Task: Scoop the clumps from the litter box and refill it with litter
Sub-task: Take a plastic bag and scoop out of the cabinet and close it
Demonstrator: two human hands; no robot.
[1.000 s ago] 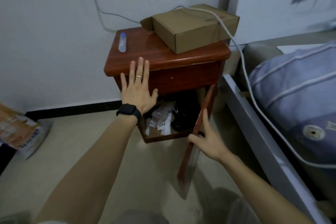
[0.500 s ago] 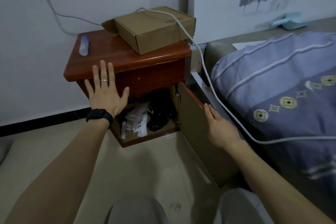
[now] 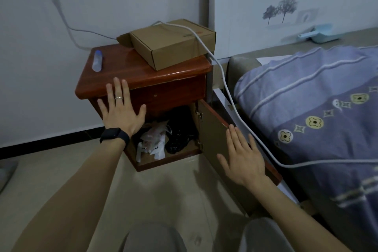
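Observation:
A reddish wooden bedside cabinet stands against the wall with its door swung wide open to the right. Inside lie white plastic bags and a black plastic bag. My left hand, fingers straight and spread, presses flat on the cabinet's front below the top edge. My right hand lies flat with straight fingers against the inner face of the open door. A light blue scoop lies far right by the wall, beyond the bed. No litter box is in view.
A cardboard box and a small bottle sit on the cabinet top. A white cable runs from a wall socket over the box onto the bed with the purple blanket at the right. My knees are at the bottom edge.
The cabinet door has swung from nearly edge-on to wide open toward the bed. My right hand moved from its edge to flat on its inner face. The left hand stayed put.

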